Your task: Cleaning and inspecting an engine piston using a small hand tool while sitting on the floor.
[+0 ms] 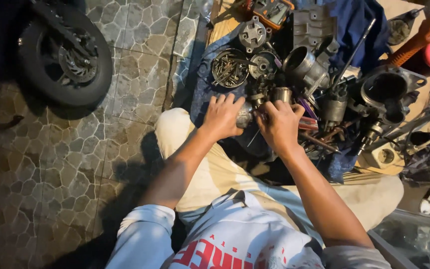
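Hands met over a small metal part (pixel 245 114), a dull silver cylinder-like piece held just above the person's knee at the near edge of a spread of engine parts. The left hand (pixel 222 117) was curled around the part's left side, gripping it, while the right hand (pixel 278 124) was closed at its right end, fingers pinched on something too small to be made out. Just beyond lay a round tray of bolts (pixel 229 68), a grey cylinder block (pixel 307 65) and a dark housing (pixel 386 89), all resting on a blue cloth (pixel 202 94) on the floor. A scooter wheel (pixel 65 55) stood well apart on the stone tiles. The work seemed best done with the part kept steady by the left hand and turned or fitted gently by the right, kept over the cloth so that loose pieces would be caught.
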